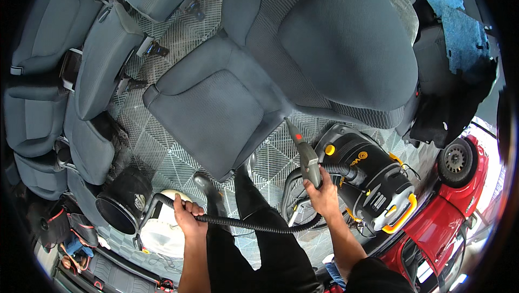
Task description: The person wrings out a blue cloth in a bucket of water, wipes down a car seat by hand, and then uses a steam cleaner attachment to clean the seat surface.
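Note:
My right hand [323, 193] grips a grey vacuum crevice nozzle [304, 151] with a red mark on it. Its narrow tip meets the side of a dark grey fabric car seat [211, 118], near where cushion and backrest [348, 41] join; whether it touches cannot be told. In my left hand [188, 216] is a black corrugated hose [251, 225], which crosses in front of my legs towards the right. Beside my right hand stands a black, grey and yellow wet-dry vacuum cleaner [365, 179] with a thick hose at its body.
Removed car seats [109, 57] line the left. A black bucket [123, 199] and a white container [162, 236] stand at lower left. A red car [442, 228] is at right, with blue carpet pieces [466, 41] behind. Another person [77, 250] is at lower left. Grid tiles [170, 147] cover the floor.

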`<state>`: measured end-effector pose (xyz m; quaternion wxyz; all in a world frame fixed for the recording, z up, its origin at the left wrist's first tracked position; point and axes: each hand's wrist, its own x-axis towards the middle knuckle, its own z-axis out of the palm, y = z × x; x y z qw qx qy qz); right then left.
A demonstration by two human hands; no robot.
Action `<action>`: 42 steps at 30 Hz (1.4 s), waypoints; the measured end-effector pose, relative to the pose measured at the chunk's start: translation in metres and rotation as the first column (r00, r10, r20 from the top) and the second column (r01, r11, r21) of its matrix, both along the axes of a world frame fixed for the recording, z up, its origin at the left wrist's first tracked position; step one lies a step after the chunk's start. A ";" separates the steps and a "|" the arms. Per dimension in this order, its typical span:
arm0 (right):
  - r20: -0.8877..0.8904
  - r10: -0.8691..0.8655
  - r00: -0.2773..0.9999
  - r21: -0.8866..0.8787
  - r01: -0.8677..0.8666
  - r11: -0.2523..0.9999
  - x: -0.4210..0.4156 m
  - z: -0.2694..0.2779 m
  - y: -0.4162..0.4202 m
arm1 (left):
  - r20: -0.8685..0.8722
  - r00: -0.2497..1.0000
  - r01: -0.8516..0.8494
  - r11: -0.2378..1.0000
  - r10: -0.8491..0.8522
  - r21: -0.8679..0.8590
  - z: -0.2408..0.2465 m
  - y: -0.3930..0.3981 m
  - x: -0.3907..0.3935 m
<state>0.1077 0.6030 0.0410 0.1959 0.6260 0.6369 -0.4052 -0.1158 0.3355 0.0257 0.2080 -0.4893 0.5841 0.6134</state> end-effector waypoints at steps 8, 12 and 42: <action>-0.047 0.011 0.999 0.088 -0.007 0.996 -0.038 -0.041 0.026 | -0.013 1.000 -0.019 1.000 0.019 0.020 -0.008 0.001 -0.007; -0.119 0.040 0.992 0.117 -0.026 0.993 -0.066 -0.052 0.033 | -0.021 0.999 -0.027 1.000 0.027 -0.002 -0.008 0.001 -0.015; -0.339 0.092 0.936 0.039 -0.084 0.996 -0.274 -0.057 0.065 | -0.113 0.974 -0.182 0.974 0.197 0.133 -0.005 -0.018 -0.042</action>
